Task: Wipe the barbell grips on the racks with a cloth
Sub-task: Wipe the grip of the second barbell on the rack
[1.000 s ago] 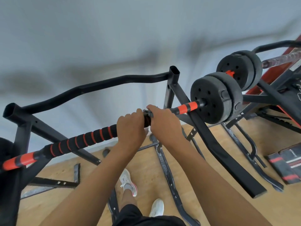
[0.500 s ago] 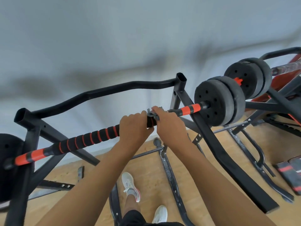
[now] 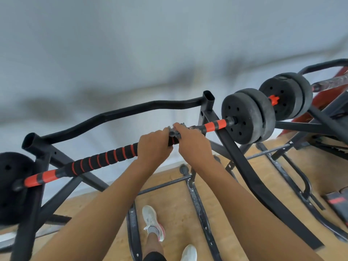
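A barbell with a black foam grip ringed in red [image 3: 105,159] lies across a black rack [image 3: 237,159], with black weight plates [image 3: 246,117] at its right end. My left hand [image 3: 153,146] grips the bar near its middle. Just to the right, my right hand [image 3: 192,141] wraps round the bar with a grey cloth [image 3: 174,133] bunched under its fingers. Only a small part of the cloth shows between the two hands.
The rack's curved top bar [image 3: 120,113] runs behind the barbell. A second barbell with plates [image 3: 288,95] rests on another rack at the right. Rack legs [image 3: 199,210] cross the wooden floor, where my feet in white shoes [image 3: 152,221] stand. A black and red pad [image 3: 337,200] lies at far right.
Both hands keep their hold on the bar; the right hand has shifted slightly along it with the cloth. The view has tilted, so the rack and plates sit lower and further right.
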The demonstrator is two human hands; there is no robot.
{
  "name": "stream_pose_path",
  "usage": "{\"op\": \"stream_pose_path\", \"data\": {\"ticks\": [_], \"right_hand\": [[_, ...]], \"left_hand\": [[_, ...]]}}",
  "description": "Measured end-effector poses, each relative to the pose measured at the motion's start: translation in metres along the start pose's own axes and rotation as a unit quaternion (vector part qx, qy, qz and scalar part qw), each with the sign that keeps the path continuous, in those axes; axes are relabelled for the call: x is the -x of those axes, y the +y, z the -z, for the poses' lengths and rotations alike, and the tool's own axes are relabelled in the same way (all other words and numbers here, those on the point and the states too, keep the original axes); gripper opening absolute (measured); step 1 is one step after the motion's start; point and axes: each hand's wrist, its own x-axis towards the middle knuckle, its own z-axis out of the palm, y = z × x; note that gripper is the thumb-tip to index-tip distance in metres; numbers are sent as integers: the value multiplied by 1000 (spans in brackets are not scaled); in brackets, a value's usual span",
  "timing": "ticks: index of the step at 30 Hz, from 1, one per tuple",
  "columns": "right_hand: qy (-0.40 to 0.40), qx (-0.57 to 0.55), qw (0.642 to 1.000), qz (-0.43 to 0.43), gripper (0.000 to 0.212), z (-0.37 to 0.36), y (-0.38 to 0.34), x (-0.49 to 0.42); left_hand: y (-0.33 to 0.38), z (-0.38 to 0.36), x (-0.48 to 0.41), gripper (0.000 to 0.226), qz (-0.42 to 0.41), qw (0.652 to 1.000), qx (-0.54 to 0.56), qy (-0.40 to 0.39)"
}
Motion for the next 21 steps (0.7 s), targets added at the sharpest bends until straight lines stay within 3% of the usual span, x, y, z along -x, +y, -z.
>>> {"op": "stream_pose_path", "data": {"ticks": [3, 6, 8, 10, 12, 14, 16, 18, 21], "right_hand": [[4, -5, 1000, -10, 57, -3, -1, -1], [-7, 3, 1000, -22, 66, -8, 3, 5], [-12, 8, 1000, -27, 71, -10, 4, 7], [-11, 12, 1000, -23, 71, -6, 2, 0], [-6, 2, 1000, -13, 66, -3, 1, -10], [-2, -14, 1000, -13, 62, -4, -1, -17], [7, -25, 1000, -16, 58, -8, -3, -22], [12, -33, 999, -26, 59, -15, -2, -23], [7, -29, 999, -38, 65, -21, 3, -17]], "left_hand": [[2, -2, -8, 28, 8, 999, -42, -12], [-3, 6, -31, 24, 31, 987, 15, -156], [-13, 14, -47, 20, 56, 952, 118, -277], [-22, 22, -55, 20, 64, 912, 211, -346], [-23, 24, -56, 20, 49, 928, 205, -308], [-19, 16, -46, 29, 53, 976, 97, -189], [-14, 7, -36, 38, 48, 994, 8, -103], [-11, 7, -38, 40, 52, 992, 2, -118], [-18, 15, -58, 33, 73, 959, 107, -253]]}}
